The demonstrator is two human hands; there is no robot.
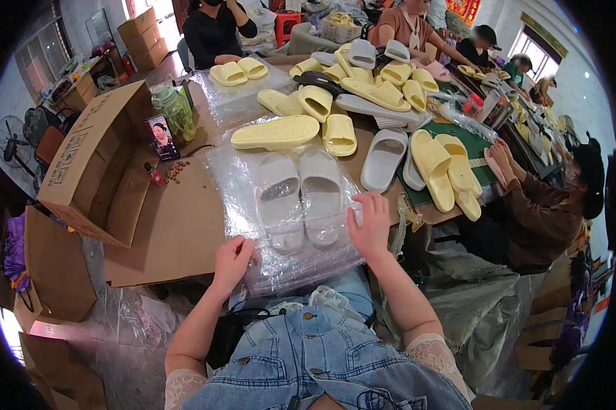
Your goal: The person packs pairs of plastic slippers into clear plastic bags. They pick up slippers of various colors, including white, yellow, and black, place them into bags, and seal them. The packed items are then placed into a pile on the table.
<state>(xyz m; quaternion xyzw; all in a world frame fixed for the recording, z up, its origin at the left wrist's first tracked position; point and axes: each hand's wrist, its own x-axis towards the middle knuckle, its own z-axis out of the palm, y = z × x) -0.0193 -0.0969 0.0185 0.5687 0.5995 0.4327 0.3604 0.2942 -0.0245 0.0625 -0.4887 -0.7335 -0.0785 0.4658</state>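
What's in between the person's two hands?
In the head view, the heel ends of a pair of white slippers inside a clear plastic bag lie between the left hand and the right hand.

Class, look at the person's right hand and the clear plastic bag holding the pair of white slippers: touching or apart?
Touching. The head view shows the right hand resting on the clear plastic bag at its right edge, beside the white slippers, with no gap.
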